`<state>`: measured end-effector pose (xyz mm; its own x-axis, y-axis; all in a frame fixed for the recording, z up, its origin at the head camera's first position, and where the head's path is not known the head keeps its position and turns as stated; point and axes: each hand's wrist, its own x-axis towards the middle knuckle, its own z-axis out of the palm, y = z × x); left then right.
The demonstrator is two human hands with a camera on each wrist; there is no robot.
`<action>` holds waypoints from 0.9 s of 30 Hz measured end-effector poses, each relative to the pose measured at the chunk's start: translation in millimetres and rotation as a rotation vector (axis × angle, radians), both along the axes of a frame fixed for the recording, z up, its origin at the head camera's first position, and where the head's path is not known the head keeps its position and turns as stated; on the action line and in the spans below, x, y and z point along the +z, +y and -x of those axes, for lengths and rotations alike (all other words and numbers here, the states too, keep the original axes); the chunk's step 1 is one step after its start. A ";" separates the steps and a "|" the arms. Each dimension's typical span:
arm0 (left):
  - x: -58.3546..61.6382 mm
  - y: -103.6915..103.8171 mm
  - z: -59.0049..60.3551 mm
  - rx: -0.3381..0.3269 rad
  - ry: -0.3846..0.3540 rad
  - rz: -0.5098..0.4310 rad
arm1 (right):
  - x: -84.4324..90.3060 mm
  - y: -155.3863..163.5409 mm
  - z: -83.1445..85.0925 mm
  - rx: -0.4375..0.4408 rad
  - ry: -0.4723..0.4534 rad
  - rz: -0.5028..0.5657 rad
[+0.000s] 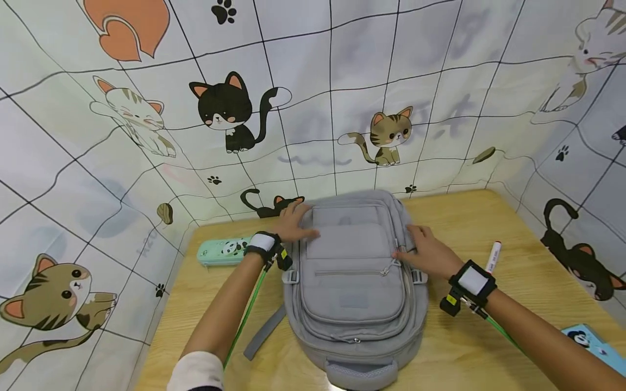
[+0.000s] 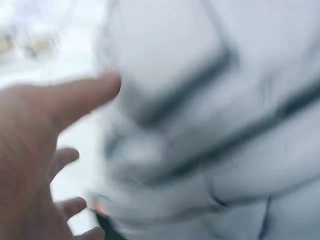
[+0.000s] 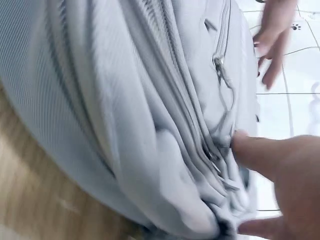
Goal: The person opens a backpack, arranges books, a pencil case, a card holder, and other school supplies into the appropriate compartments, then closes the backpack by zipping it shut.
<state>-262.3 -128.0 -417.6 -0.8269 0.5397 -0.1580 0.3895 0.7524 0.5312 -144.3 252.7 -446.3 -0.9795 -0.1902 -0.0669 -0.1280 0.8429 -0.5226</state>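
- Wooden table: cat-print cloth walls around it.
- Grey backpack: flat at table centre, front up, zips closed.
- Left hand: fingers straight, resting on backpack's upper-left corner, gripping nothing.
- Right hand: on backpack's right edge, thumb pressing by the zip; actual grip unclear.
- Green pencil case: left of backpack.
- Marker: right of backpack.

Matt grey woven cloth on the backpack, finely ribbed up close, with small metal zip pulls. Pale wood grain, smooth and slightly satin, on the table. Glossy plastic on the pencil case near the table's left edge.
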 end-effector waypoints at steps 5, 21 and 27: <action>-42.6 -22.8 20.0 0.057 -0.252 -0.017 | -19.9 -9.8 5.2 0.093 -0.079 -0.008; -15.4 -18.1 -61.1 0.293 -0.095 0.002 | -1.3 -3.7 88.3 0.419 -0.144 -0.067; -14.7 -16.9 -111.8 0.372 -0.017 -0.024 | -2.5 -14.8 101.2 0.490 -0.167 -0.056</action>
<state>-150.5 -144.9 -432.3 -0.9645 0.2064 -0.1648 0.0824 0.8281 0.5545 -245.5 237.9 -448.8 -0.7516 -0.6153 -0.2377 -0.4333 0.7322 -0.5255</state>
